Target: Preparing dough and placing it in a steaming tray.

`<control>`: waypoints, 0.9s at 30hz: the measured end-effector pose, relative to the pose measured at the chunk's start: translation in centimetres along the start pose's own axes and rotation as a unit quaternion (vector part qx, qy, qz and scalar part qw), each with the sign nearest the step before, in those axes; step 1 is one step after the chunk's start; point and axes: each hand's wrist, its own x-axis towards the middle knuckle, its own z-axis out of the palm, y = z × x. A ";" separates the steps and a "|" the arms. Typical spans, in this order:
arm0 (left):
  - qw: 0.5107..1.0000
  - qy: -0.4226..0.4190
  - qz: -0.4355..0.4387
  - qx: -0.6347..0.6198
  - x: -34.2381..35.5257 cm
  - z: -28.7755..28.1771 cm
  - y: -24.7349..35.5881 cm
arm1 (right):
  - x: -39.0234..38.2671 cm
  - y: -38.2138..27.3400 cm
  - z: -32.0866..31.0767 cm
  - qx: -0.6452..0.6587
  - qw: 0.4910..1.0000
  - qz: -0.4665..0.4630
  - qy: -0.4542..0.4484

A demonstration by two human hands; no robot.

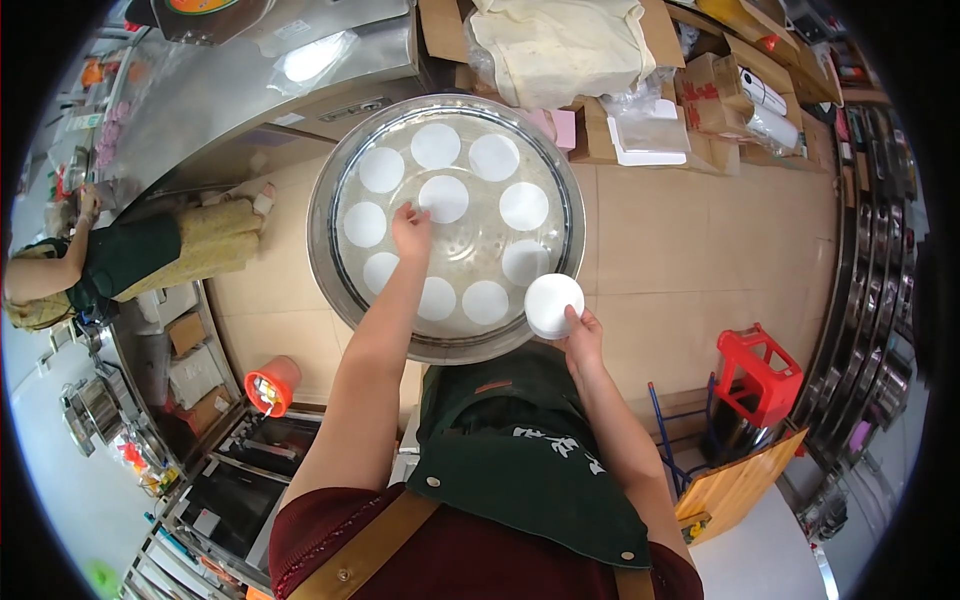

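Observation:
A wide round steel tray (470, 262) in front of me has several white paper circles (494, 157) laid flat around its base and one in the middle (444, 199). My left hand (412, 228) is at the left edge of the middle circle, fingertips on or just over it, slightly curled and apart. My right hand (580, 335) grips a stack of white paper circles (550, 300) over the tray's lower right rim, thumb on top.
Behind the tray are a steel counter (250, 90) and cardboard boxes (710, 95). At left, a co-worker (135, 250) stands near an orange bucket (280, 375). At right are a red stool (760, 365), a wooden board (740, 485) and dark racks (865, 280).

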 end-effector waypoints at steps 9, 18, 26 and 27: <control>0.912 -0.400 -0.082 -0.027 -13.8 0.1 2.5 | 0.1 -1.3 2.3 0.009 0.998 0.005 -0.055; 0.912 -0.392 -0.116 -0.036 -13.8 -0.7 1.9 | 0.7 -1.0 2.9 0.005 0.999 0.018 -0.040; 0.983 -0.173 -0.028 0.056 -7.7 -1.1 -4.4 | 0.4 -0.7 2.8 -0.022 1.000 0.022 0.001; 0.983 -0.174 -0.029 0.056 -6.8 -1.0 -4.9 | 0.5 -0.6 2.5 -0.013 1.000 0.018 -0.003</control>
